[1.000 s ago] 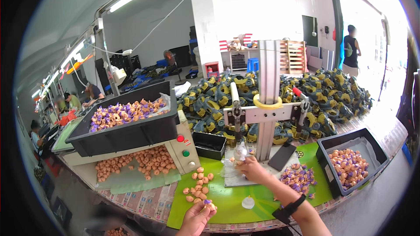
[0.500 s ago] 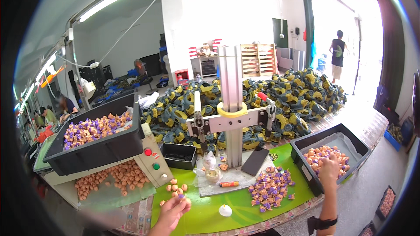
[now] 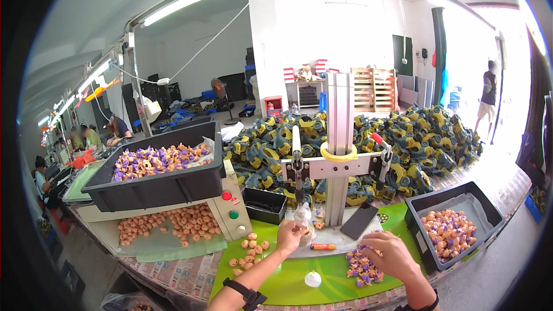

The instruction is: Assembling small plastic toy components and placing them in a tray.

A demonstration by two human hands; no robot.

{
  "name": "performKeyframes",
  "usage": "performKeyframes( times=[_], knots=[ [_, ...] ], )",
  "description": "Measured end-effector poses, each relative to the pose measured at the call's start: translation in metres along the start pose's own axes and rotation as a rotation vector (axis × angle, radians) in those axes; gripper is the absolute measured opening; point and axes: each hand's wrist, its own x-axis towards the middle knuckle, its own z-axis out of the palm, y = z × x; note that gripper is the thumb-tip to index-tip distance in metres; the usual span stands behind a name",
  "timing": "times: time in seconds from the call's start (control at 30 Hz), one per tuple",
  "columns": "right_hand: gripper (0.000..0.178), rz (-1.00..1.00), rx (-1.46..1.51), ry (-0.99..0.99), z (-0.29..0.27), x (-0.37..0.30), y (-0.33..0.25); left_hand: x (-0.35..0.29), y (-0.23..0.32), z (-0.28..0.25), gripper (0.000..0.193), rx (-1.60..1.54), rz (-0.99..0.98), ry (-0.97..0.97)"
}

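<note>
Loading step: left hand (image 3: 290, 234) pinches a small piece under the press (image 3: 339, 167); right hand (image 3: 390, 255), fingers curled, gathers purple parts (image 3: 358, 265). Next needs careful seating.

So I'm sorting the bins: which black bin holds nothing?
The small black bin beside the box with the red and green buttons. The big raised bin and the right-hand bin both hold purple and orange pieces.

Green mat (image 3: 340, 279), purple pieces (image 3: 360, 265), orange rings (image 3: 249, 250)
</note>
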Motion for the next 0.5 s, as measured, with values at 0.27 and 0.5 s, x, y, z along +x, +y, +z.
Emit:
performKeyframes(
  times=[0.27,0.5],
  knots=[
    [0.019,-0.34,0.101,0.152,0.03,0.091,-0.045,-0.009,-0.006,0.002,0.02,0.073,0.164,0.045],
    [0.064,-0.057,-0.005,0.308,0.054,0.225,-0.06,-0.01,0.002,0.005,0.02,0.111,0.188,0.064]
  ],
)
